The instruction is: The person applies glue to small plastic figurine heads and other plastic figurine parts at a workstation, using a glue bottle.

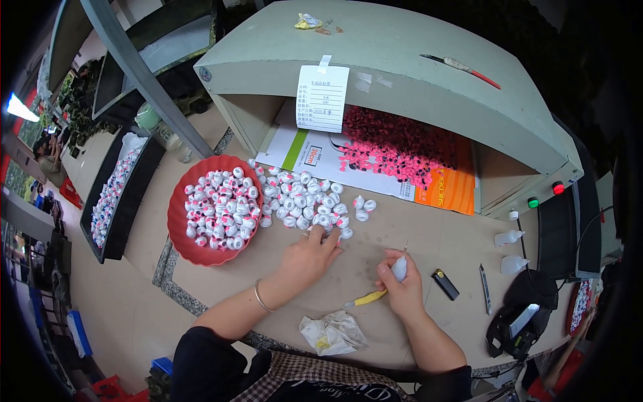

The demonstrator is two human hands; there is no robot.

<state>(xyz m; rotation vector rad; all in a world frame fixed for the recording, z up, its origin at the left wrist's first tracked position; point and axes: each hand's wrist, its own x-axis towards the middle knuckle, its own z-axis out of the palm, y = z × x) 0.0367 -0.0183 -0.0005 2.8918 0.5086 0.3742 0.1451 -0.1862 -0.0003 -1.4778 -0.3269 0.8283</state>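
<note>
My left hand (309, 253) reaches to the near edge of a pile of small rounded white pieces (305, 201). Its fingers curl down over one small white piece there, which they mostly hide. In my right hand (404, 287) is a small white squeeze bottle (399, 269) with a thin needle tip pointing up. A yellow-handled tool (367, 298) sticks out from under the same hand toward the left; whether the hand grips it too, I cannot tell. Left of the pile, a red scalloped bowl (175, 224) holds many white pieces with pink and dark marks.
A grey shelf box (375, 43) stands at the back, with pink pieces (395, 161) on cardboard inside. A crumpled tissue (333, 333) lies near me. On the right are a black lighter (445, 285), a pen-like tool (485, 289), small bottles (514, 264) and a black bag (529, 301).
</note>
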